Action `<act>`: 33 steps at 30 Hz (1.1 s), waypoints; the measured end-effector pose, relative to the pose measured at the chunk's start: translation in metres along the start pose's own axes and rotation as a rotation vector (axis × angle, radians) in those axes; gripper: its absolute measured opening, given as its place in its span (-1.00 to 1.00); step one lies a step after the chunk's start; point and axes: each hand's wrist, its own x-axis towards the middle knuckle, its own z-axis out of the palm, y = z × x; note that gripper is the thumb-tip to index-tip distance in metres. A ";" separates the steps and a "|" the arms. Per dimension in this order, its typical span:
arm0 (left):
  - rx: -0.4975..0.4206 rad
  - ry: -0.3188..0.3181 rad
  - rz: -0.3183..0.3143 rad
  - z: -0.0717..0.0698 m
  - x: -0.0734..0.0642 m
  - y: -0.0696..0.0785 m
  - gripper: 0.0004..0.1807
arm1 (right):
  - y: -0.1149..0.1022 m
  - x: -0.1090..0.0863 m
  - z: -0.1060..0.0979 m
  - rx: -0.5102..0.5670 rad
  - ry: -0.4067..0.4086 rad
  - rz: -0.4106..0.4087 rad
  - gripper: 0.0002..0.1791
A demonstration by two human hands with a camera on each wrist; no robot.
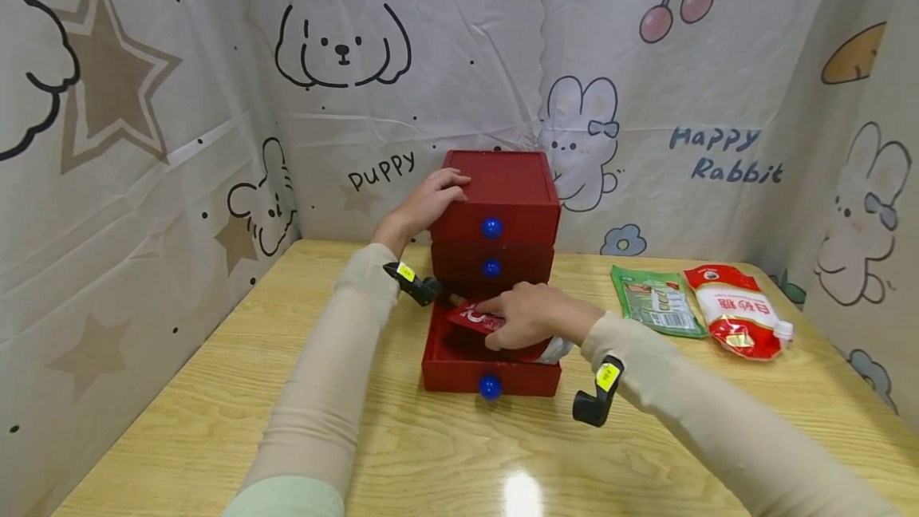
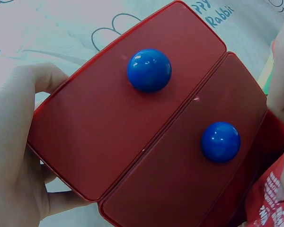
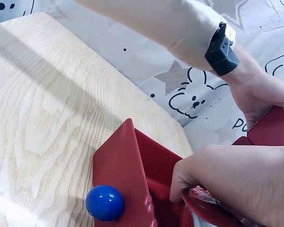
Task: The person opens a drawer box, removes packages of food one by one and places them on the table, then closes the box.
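Observation:
A red drawer cabinet [image 1: 495, 222] with round blue knobs stands on the table, its bottom drawer [image 1: 459, 377] pulled out. My left hand [image 1: 433, 199] grips the cabinet's upper left edge, with digits on the top and against the side in the left wrist view [image 2: 19, 156]. Over the open drawer, my right hand [image 1: 531, 313] holds a red packet [image 1: 470, 316] with white print. Part of the packet is hidden by the hand. A silvery-white wrapped part [image 1: 554, 351] shows below the hand at the drawer's right side.
On the right of the table lie a green packet [image 1: 656, 301] and a red-and-white bag [image 1: 739, 309] with a white cap. A printed cloth [image 1: 459, 62] hangs behind and at both sides. The two upper drawers are pushed in.

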 end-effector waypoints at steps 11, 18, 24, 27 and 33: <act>-0.005 -0.006 -0.001 0.001 0.000 -0.001 -0.48 | 0.005 -0.018 0.001 -0.040 0.011 0.006 -0.25; 0.003 -0.010 -0.010 0.003 0.001 -0.005 -0.49 | 0.010 -0.026 0.005 -0.037 0.025 0.006 -0.24; 0.012 0.015 0.037 0.003 0.002 -0.003 -0.49 | 0.018 -0.034 0.004 -0.038 0.039 -0.003 -0.22; 0.012 0.016 0.027 0.003 0.002 -0.001 -0.48 | 0.021 -0.039 0.002 -0.033 0.040 -0.011 -0.23; -0.008 0.017 0.023 0.002 0.001 0.000 -0.48 | 0.027 -0.047 -0.003 -0.018 0.048 -0.016 -0.24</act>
